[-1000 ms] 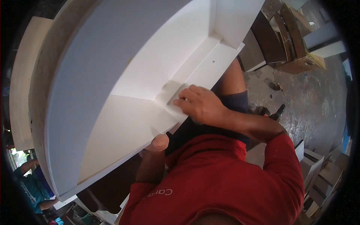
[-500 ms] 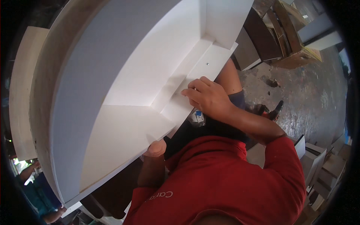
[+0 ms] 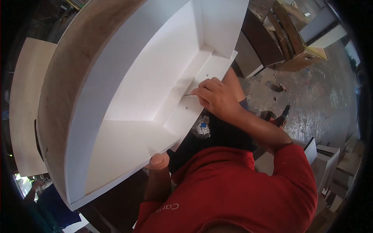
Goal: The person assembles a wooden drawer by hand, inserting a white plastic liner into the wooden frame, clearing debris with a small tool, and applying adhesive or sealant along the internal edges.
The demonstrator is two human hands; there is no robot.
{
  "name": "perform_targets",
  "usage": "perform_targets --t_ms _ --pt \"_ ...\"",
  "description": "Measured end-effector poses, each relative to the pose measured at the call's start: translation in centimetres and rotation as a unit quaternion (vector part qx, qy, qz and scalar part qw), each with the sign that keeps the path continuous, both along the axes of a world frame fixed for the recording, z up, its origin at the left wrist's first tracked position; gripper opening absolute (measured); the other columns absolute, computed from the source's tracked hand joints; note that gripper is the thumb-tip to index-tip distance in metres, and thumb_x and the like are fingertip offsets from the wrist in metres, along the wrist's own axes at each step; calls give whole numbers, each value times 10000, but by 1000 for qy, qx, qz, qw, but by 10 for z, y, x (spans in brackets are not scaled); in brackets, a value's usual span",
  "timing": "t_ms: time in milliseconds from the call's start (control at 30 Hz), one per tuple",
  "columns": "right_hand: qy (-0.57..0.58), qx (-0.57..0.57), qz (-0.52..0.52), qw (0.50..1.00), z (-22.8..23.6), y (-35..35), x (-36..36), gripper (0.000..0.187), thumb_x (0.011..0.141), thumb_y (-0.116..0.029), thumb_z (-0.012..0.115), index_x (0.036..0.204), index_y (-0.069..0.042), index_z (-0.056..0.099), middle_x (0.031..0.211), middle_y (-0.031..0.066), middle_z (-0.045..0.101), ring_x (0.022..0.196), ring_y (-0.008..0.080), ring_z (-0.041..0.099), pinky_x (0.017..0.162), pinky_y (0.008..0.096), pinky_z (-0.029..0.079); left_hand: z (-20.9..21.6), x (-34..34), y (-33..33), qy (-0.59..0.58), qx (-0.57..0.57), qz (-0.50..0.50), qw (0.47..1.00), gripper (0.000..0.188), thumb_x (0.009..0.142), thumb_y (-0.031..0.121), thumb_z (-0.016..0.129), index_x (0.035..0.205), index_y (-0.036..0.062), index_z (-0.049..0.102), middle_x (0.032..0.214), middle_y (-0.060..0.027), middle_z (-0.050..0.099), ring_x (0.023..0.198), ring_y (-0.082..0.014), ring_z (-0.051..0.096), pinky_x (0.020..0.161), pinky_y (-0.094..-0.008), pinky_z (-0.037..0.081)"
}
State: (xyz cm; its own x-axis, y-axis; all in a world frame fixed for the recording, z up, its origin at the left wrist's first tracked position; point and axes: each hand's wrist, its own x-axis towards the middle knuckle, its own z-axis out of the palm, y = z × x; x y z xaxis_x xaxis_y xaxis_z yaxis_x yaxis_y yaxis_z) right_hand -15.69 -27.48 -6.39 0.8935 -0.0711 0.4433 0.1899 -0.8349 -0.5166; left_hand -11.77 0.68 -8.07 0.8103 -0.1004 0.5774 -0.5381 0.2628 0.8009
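Observation:
A large white cabinet (image 3: 151, 89) with a curved front edge is tilted across my lap. My left hand (image 3: 158, 160) grips its near lower edge, thumb on top and most of the fingers hidden beneath. Over the narrow inner strip on the right, my right hand (image 3: 215, 97) is closed in a pinch on a thin metal piece (image 3: 189, 94), whose tip points left; its kind is too small to make out. Two small round metal fittings sit in the strip, one fitting (image 3: 208, 75) above the right fingertips and another fitting (image 3: 187, 108) below them.
A clear plastic bag (image 3: 202, 126) with small contents lies by my lap. Wooden furniture pieces (image 3: 295, 39) stand at the upper right on the concrete floor (image 3: 311, 97). White panels and boxes (image 3: 326, 163) are at the right. Another person (image 3: 54, 206) is at the lower left.
The cabinet has shifted slightly in view, showing more of its brown outer side. My right hand has moved up along the strip, uncovering the lower fitting. My left hand keeps its grip.

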Motion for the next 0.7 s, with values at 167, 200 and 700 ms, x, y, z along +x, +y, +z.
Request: perform_targets --t_ms 167,200,700 --pt "-24 -93 -87 992 3 -31 14 221 797 -50 715 1004 -125 701 962 58 634 928 265 631 786 392 544 -5 -4 0 -11 24 34 999 788 862 479 766 1421 39 426 1290 -91 570 1126 -258 608 914 -422 557" --pt "-47 -103 -123 986 -1 -40 17 220 801 -52 713 1008 -124 697 960 56 633 929 262 635 767 383 552 -7 -4 1 -19 28 40 999 802 858 486 767 1424 37 419 1300 -89 562 1137 -256 602 919 -422 552" --pt "-23 -93 -282 955 -1 -64 22 140 884 -112 667 1022 -111 692 969 72 684 930 305 655 793 414 543 -23 -9 21 93 -9 -27 995 861 753 446 877 1427 116 454 1359 -19 539 1262 -261 515 1042 -468 481"
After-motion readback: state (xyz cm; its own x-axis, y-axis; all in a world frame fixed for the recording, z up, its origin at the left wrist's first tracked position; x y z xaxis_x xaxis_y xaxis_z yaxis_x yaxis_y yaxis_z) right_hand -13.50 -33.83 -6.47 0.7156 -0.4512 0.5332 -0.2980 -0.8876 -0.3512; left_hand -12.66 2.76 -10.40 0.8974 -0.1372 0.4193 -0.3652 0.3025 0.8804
